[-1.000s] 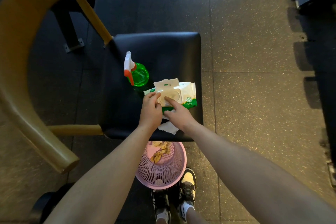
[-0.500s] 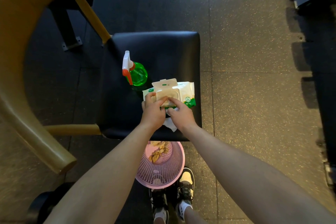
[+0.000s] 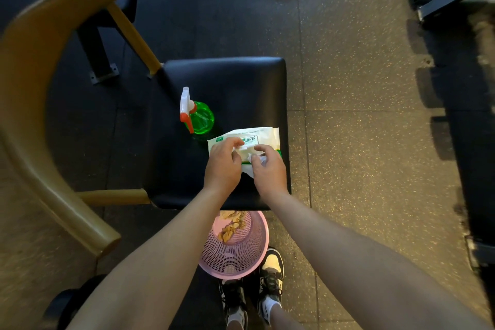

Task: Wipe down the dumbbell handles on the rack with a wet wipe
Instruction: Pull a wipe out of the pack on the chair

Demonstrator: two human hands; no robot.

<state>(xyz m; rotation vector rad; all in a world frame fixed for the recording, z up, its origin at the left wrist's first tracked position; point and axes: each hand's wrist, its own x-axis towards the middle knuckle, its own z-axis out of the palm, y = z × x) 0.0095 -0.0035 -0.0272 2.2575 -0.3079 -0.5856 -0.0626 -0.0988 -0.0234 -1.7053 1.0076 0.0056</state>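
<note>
White and green, the pack of wipes [image 3: 263, 135] lies on the black chair seat [image 3: 227, 83], under the fingers of both hands. The left hand [image 3: 223, 166] curls over the pack's near end, fingertips bent onto its top flap. The right hand [image 3: 269, 169], just beside it, pinches a crumpled white wipe [image 3: 247, 170] that hangs between the two hands. Beyond the left hand a green spray bottle [image 3: 201, 118] stands upright. Below the wrists, on the floor, sits a pink basket [image 3: 235, 254].
</note>
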